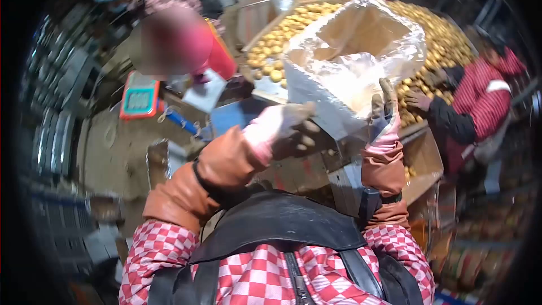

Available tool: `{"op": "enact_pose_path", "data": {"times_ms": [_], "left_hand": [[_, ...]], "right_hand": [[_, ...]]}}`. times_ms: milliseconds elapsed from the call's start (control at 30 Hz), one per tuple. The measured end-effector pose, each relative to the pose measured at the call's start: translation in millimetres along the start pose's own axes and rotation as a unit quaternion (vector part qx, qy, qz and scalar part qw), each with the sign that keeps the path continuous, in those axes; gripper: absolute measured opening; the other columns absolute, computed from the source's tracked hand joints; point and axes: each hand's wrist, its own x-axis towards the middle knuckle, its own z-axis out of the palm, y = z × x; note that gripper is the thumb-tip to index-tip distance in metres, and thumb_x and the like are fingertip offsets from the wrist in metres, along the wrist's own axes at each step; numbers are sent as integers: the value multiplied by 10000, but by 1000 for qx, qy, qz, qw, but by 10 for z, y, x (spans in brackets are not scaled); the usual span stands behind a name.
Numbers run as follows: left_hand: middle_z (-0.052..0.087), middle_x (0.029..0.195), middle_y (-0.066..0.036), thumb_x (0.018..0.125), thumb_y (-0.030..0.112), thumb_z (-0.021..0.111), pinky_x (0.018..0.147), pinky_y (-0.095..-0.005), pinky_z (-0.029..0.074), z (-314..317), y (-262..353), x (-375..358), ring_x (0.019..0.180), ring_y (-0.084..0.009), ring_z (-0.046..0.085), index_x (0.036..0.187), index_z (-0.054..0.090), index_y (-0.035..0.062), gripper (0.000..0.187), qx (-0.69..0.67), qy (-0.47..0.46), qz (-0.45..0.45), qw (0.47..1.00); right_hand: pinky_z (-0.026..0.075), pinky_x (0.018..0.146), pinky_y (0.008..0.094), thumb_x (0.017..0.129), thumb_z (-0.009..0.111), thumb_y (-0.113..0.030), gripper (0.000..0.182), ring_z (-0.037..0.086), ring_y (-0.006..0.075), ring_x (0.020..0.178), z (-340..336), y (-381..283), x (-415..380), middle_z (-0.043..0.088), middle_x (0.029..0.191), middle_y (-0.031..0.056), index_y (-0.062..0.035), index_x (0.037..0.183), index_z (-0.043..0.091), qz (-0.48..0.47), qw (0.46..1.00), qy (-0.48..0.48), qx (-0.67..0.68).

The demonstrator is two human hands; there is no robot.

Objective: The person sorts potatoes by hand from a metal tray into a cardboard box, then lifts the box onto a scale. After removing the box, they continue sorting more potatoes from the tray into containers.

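Observation:
A white cardboard box (316, 101) with a shiny clear plastic liner (353, 76) stands tilted in front of me, its open top showing a brown inside. My left hand (296, 127), in a dirty pale glove, is beside the box's near left side. Its fingers are apart and nothing shows in them. At the box's near right side is my right hand (385, 114), also gloved, with fingers stretched upward and spread. It overlaps the box's edge; whether it touches cannot be told. Behind the box lies a large heap of potatoes (437, 31).
A co-worker in red checks (480, 99) reaches into the heap at right; another person (175, 39) is at left. An orange scale with a lit display (139, 97) stands at left. An open carton (423, 164) with several potatoes is below right; a small box (164, 164) sits left.

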Motion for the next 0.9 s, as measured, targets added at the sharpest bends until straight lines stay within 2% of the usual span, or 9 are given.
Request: {"op": "enact_pose_path", "data": {"times_ms": [67, 100, 167, 233, 367, 500, 667, 767, 900], "left_hand": [[684, 861, -120, 965, 283, 631, 517, -340, 480, -622, 16, 311, 619, -189, 591, 1221, 632, 80, 327, -54, 39, 103, 992], [704, 905, -118, 954, 208, 651, 530, -307, 476, -829, -78, 505, 647, -151, 597, 1244, 619, 67, 324, 122, 170, 334, 919], [666, 1154, -108, 935, 130, 666, 823, -266, 505, -1122, 240, 888, 969, -143, 613, 1386, 514, 41, 484, 75, 117, 461, 876], [430, 1483, -188, 831, -14, 700, 1071, -312, 400, -1438, 575, 1594, 1322, -225, 457, 1529, 274, 9, 818, 288, 118, 468, 827], [359, 1531, -173, 777, -102, 679, 1063, -356, 422, -950, 729, 2004, 1359, -263, 427, 1588, 33, 118, 1060, 390, 15, 407, 826], [551, 1357, -147, 797, 86, 780, 1019, -365, 448, -565, 492, 2279, 1208, -258, 541, 1548, 174, 28, 967, 365, -75, 399, 838], [670, 1131, -135, 802, 262, 815, 903, -359, 490, -436, 289, 2562, 1016, -216, 611, 1278, 564, 22, 589, 505, 32, 424, 751], [701, 1014, -135, 837, 276, 776, 872, -376, 502, -554, 232, 2561, 952, -224, 643, 1205, 641, 77, 440, 513, 56, 350, 782], [717, 999, -120, 878, 286, 708, 870, -385, 509, -1005, 30, 2719, 963, -291, 663, 1080, 714, 98, 276, 501, -23, 345, 793]], "right_hand": [[453, 872, 316, 998, 581, -173, 429, 554, 171, 1051, -135, 94, -38, 581, 1286, 79, -38, 1399, 507, 154, 969, 62, 185], [562, 629, 291, 1024, 525, -167, 407, 620, 122, 802, -193, -274, -35, 606, 1199, 31, -68, 1417, 485, 243, 950, 107, 167], [491, 861, 345, 955, 603, -120, 555, 542, 183, 1093, -161, -304, -23, 484, 1382, 78, -65, 1466, 396, 194, 951, 88, 225], [441, 1009, 359, 857, 681, -51, 692, 487, 225, 1268, -142, -321, 5, 412, 1486, 110, -74, 1479, 378, 151, 966, 61, 200], [416, 1093, 315, 654, 800, 94, 793, 457, 264, 1344, -99, -277, -149, 395, 1509, 144, -97, 1382, 547, 66, 967, 28, -245], [533, 884, 310, 842, 610, 106, 335, 651, 189, 971, -500, 380, -660, 671, 1135, 121, 10, 1161, 647, 114, 944, 281, 129], [521, 743, 282, 864, 612, 60, 218, 632, 151, 772, -866, 1449, -1270, 704, 926, 74, -15, 1055, 685, 287, 867, 351, 206], [523, 844, 344, 878, 556, -16, 261, 679, 244, 903, -585, 1054, -1196, 718, 995, 142, -57, 1093, 697, 270, 889, 146, -341], [487, 938, 390, 879, 512, -65, 321, 645, 349, 1088, -581, 1819, -1442, 691, 1140, 173, -91, 1141, 695, 313, 899, 84, -296]]}}
